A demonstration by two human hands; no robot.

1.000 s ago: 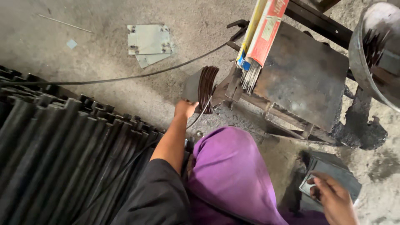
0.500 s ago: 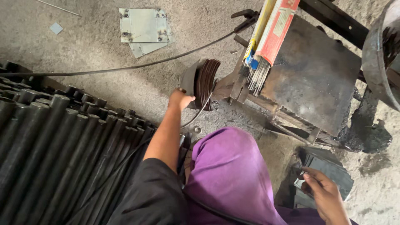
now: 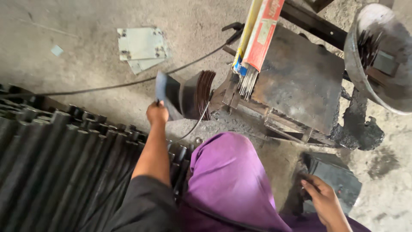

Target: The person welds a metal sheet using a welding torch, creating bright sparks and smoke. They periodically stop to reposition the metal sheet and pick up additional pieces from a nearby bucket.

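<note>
- The left hand (image 3: 157,113) is closed around the lower edge of one dark flat metal plate (image 3: 166,94), fingers curled into a grip. The plate stands tilted up from the hand, its broad face turned toward the camera.
- That plate sits just beside a stack of similar dark plates (image 3: 198,94), which stand on edge on the concrete floor (image 3: 64,25). The held plate is apart from the stack by a narrow gap. The plates in the stack are too thin and tightly packed to count.
- The right hand (image 3: 322,198) rests on a second pile of dark flat plates (image 3: 332,178) at the lower right, fingers bent over its near edge. Whether it pinches one plate or only touches the pile, I cannot tell.
- The two hands are well apart, with a purple-clad knee (image 3: 231,180) between them.
- One rusty metal block (image 3: 298,81) stands right of the stack, and a bundle of welding rods in a red and yellow packet (image 3: 259,38) leans over its left edge. The rods are too many to count.
- One dark cable (image 3: 128,83) runs across the floor behind the held plate.
- Two pale square plates (image 3: 141,47) lie overlapped on the floor, farther from the person.
- A row of black ribbed rods (image 3: 56,163) lies side by side under the left forearm, too many to count.
- One round metal bowl (image 3: 356,47) sits at the upper right.
</note>
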